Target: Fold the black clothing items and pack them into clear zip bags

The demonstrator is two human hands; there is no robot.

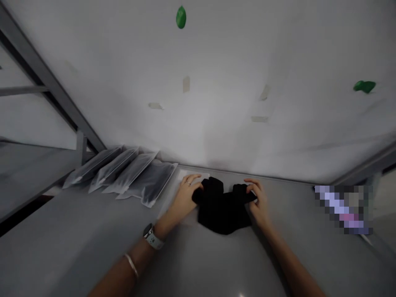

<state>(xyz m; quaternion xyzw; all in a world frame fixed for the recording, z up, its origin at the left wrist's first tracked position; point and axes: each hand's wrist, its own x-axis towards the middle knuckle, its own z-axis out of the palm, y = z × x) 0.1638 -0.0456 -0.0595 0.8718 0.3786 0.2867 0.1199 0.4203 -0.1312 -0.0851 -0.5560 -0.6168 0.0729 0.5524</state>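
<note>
A black cloth garment [224,212], partly folded, is on the grey table in front of me. My left hand [185,196] is closed on its left side, thumb and fingers pinching the dark fabric. On the opposite side, my right hand [259,204] grips the garment's right edge between thumb and fingers. The fabric is so dark that its exact cut and folds cannot be made out. Beneath and beside my left hand lies a pale, flat sheet or clear bag [168,202], partly covered by the hand and garment.
Several frosted zip bags [159,179] with dark contents overlap in a row at the back left of the table [102,239]. A white wall [229,136] with tape pieces rises behind. A blurred-out item [343,212] lies at right. Metal frame posts [58,86] flank the table.
</note>
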